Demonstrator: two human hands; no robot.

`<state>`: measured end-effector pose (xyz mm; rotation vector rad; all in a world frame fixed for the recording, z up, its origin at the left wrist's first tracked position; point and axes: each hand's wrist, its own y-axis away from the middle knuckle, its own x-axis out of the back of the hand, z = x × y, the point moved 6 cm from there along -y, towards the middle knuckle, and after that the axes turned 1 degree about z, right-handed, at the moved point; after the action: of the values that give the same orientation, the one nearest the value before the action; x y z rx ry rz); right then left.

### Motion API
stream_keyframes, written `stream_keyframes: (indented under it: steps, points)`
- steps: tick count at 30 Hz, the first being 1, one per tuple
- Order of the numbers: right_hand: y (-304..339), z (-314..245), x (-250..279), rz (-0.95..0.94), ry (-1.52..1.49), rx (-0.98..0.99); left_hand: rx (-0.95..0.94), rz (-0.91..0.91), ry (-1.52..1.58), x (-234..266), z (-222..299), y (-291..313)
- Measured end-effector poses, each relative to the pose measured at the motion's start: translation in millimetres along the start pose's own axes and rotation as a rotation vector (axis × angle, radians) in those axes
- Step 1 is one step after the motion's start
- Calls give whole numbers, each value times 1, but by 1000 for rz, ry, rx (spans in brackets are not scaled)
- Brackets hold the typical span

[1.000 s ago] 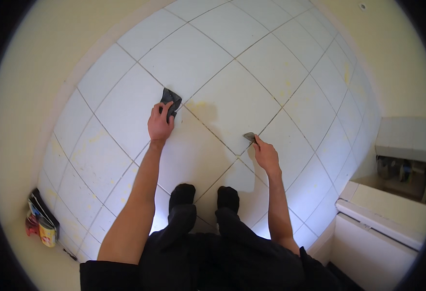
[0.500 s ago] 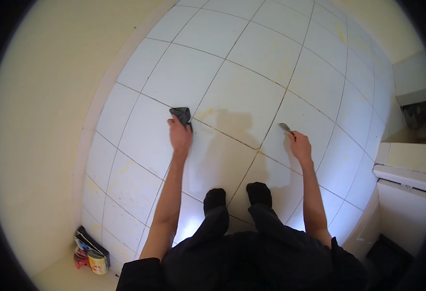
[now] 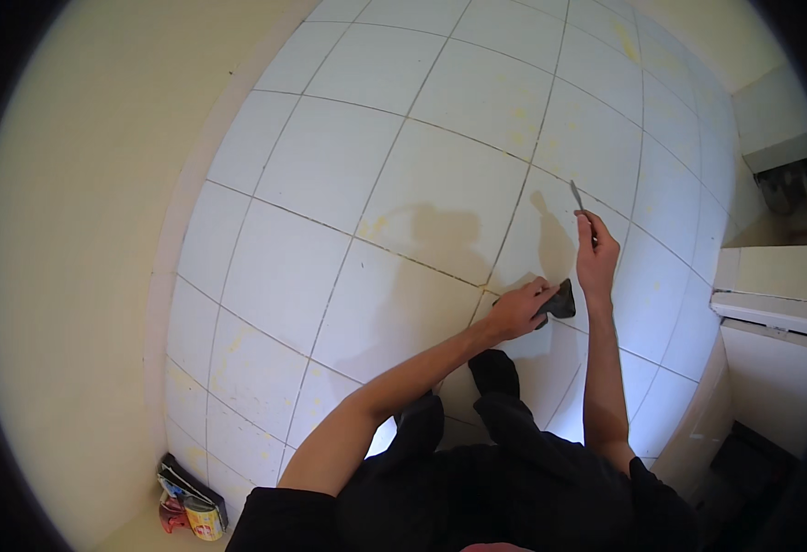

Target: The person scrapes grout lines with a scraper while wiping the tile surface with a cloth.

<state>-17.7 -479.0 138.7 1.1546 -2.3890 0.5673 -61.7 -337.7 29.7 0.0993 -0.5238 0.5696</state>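
Head view: right of centre in the frame, the left hand (image 3: 517, 311) grips a dark cloth (image 3: 564, 302) over the tiled floor (image 3: 463, 161), while higher up the right hand (image 3: 597, 253) clasps a scraper (image 3: 577, 196), blade toward the top.

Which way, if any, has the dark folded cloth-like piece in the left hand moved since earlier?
Yes, rightward: the piece has gone from upper left of the yellow-flecked grout crossing between white tiles to its right.
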Motion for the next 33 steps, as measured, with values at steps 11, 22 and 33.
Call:
stream_keyframes:
  steps: [11,22,33]
  points:
    - [-2,50,2,-105,-66,-141,799,783,-662,338,-194,134]
    - [6,90,75,-11,48,-216,377,275,-364,100,-132,-91]
    - [18,102,52,4,-264,-342,95,14,358,24,-22,-39]
